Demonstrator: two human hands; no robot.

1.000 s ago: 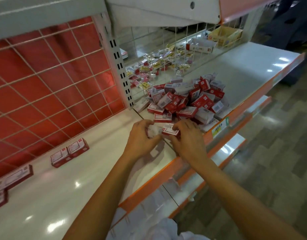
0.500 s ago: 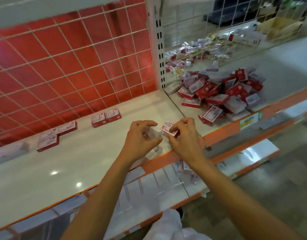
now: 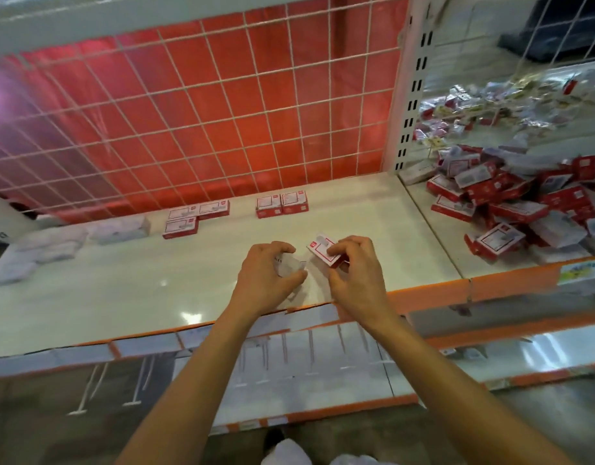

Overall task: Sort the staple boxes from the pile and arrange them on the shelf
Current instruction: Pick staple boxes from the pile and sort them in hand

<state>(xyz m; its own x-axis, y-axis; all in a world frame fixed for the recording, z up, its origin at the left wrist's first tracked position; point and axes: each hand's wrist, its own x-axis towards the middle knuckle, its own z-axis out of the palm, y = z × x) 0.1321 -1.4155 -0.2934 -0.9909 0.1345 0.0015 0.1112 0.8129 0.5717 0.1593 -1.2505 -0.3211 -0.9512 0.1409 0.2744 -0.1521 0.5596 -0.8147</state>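
My right hand (image 3: 351,275) pinches a small red-and-white staple box (image 3: 323,250) above the front of the white shelf (image 3: 122,297). Just to its left, my left hand (image 3: 267,276) curls round a pale white box (image 3: 287,263). The pile of red and white staple boxes (image 3: 520,206) lies on the neighbouring shelf section to the right. At the back of the shelf stand two red boxes side by side (image 3: 281,204), and left of them three more red boxes (image 3: 195,216). Several blurred white boxes (image 3: 65,239) lie further left.
A red panel behind a white wire grid (image 3: 195,112) closes the back. A slotted white upright (image 3: 408,95) divides the two sections. Orange price rails (image 3: 457,293) edge the shelves, with a lower shelf (image 3: 289,364) beneath. More small packets (image 3: 490,105) lie behind the right grid.
The view has swung left, so the pile now sits at the far right. Both hands, each holding a box, have moved left over the shelf section with the arranged rows.
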